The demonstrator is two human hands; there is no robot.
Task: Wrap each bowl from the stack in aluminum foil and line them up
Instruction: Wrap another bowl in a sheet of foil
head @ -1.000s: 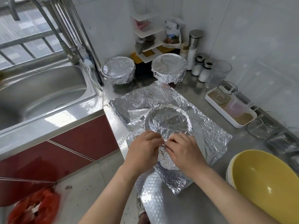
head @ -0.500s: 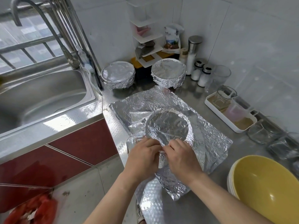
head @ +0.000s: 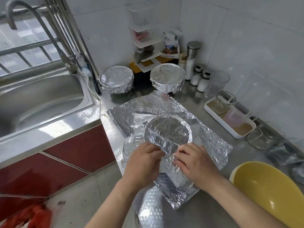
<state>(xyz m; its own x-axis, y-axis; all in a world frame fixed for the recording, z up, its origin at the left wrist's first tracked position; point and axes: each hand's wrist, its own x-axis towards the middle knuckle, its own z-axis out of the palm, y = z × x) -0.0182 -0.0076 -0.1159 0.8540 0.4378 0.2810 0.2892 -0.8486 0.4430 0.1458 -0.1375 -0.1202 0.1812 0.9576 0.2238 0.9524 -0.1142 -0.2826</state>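
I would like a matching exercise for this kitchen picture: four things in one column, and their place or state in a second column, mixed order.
Things:
1. yellow bowl
2. bowl under both hands
3. wrapped bowl near the faucet
4. white tray

Place or state:
A. fully wrapped, at the back left
B. half wrapped, on a spread foil sheet
C. unwrapped, front right
D. against the right wall, holding cups

Pairs: 1-C, 2-B, 3-A, 4-D

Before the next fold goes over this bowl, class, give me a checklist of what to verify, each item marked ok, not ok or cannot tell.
1. Both hands on the foil: left hand and right hand pinch the near edge. Ok.
2. Bowl being wrapped sits inside the foil sheet. Ok.
3. Far flaps folded in: lying flat. Not ok.
4. Finished bowls lined up: left one, right one, side by side. Ok.
5. Stack of yellow bowls clear of the foil. Ok.
6. Foil torn: cannot tell.
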